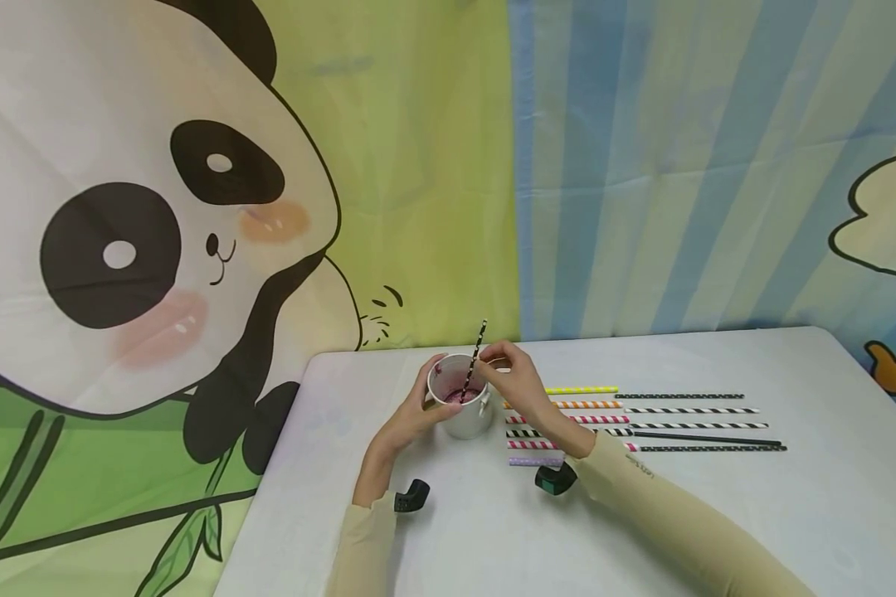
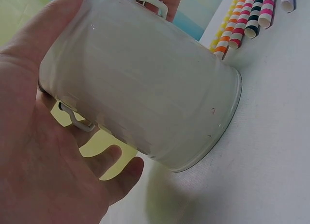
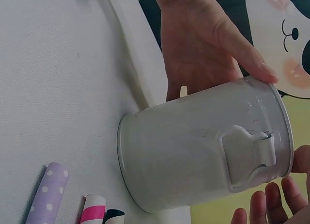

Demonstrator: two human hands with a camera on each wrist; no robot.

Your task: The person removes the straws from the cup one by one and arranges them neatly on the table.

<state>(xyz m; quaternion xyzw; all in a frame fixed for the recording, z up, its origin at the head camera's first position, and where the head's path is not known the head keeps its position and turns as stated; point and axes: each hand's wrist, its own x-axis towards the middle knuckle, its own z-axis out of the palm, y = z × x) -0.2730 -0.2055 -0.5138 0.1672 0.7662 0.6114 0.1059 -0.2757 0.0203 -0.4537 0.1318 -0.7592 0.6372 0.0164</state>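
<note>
A small white metal bucket (image 1: 466, 424) with side handles stands on the table, its inside stained reddish. My left hand (image 1: 409, 414) grips it from the left, thumb on the near rim and fingers round the far side. In the right wrist view, that thumb lies along the rim of the bucket (image 3: 193, 151). A black paper straw with white dots (image 1: 479, 338) leans up out of the bucket, its lower end inside. My right hand (image 1: 523, 385) pinches this straw near rim height, the other fingers loosely bent. The straw is hidden in both wrist views.
Paper straws lie in two columns right of the bucket, partly under my right forearm: yellow (image 1: 582, 390), orange-striped (image 1: 590, 405), pink-striped, black-striped and purple dotted (image 1: 532, 462), with black dotted ones (image 1: 679, 396) farther right. A printed panda curtain (image 1: 418, 207) hangs behind the table.
</note>
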